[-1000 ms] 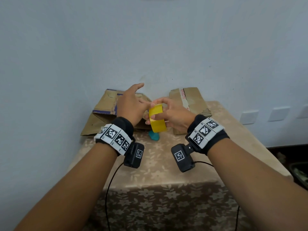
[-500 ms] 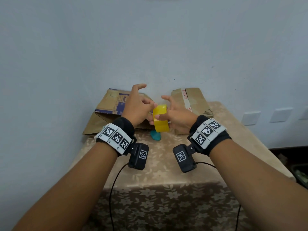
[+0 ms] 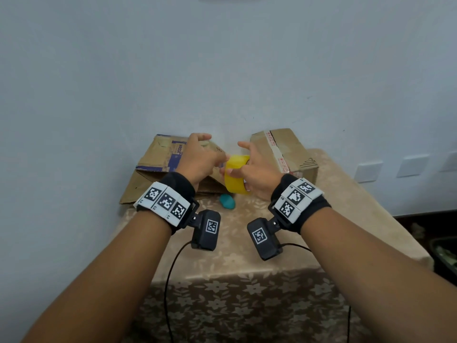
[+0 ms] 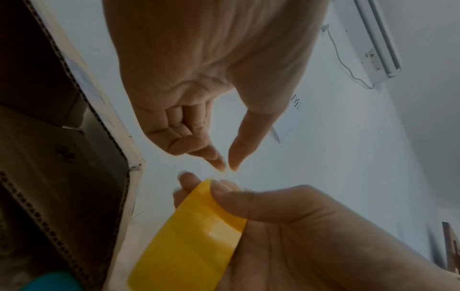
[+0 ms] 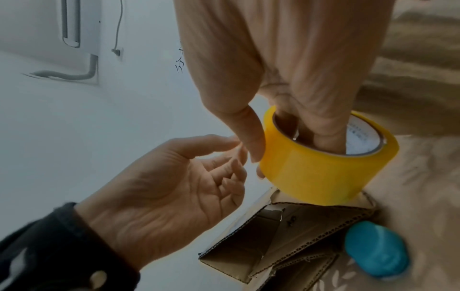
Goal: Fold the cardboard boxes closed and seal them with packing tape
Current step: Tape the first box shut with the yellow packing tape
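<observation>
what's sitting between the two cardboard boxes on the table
In the head view, the yellow tape roll held up by the right hand fills the gap between the left box and right box; the teal object lies below it.

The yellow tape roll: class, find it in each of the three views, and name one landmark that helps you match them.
Head: yellow tape roll at centre, between both hands.
Left wrist: bottom centre, gripped by the right hand.
Right wrist: right of centre, fingers through its core.
Shared landmark: the teal object on the table.
</observation>
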